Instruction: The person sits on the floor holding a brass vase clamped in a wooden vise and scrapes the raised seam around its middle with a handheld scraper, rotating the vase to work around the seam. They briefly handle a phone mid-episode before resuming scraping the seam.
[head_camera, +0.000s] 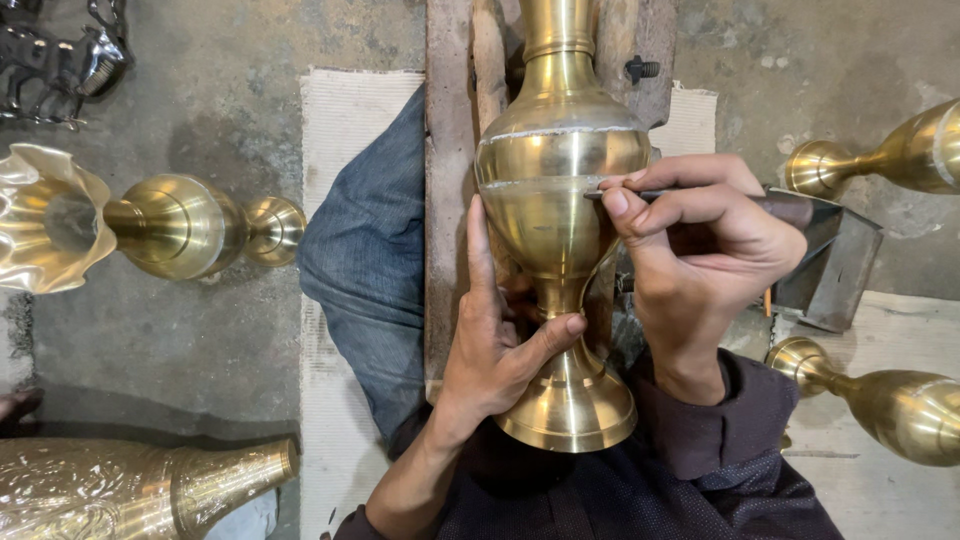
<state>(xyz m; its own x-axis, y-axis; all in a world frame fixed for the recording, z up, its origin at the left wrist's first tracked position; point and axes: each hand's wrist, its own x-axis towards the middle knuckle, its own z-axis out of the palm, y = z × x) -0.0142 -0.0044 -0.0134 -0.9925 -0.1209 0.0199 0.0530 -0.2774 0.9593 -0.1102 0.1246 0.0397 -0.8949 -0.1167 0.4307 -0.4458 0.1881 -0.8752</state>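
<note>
Vase (560, 200) was laid lengthwise on a wooden block (447, 150) over the lap. Its stem was gripped by the left hand (497, 345), fingers curled, thumb across the foot. A thin tool (640, 196) was pinched tight in the right hand (700, 240), tip touching the vase's belly. More brass vases (170, 225) lay around.

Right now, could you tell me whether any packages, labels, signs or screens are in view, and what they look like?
None in view: only the brass vase held by the left hand, the thin tool in the right hand, and other brass vases lying around.
</note>
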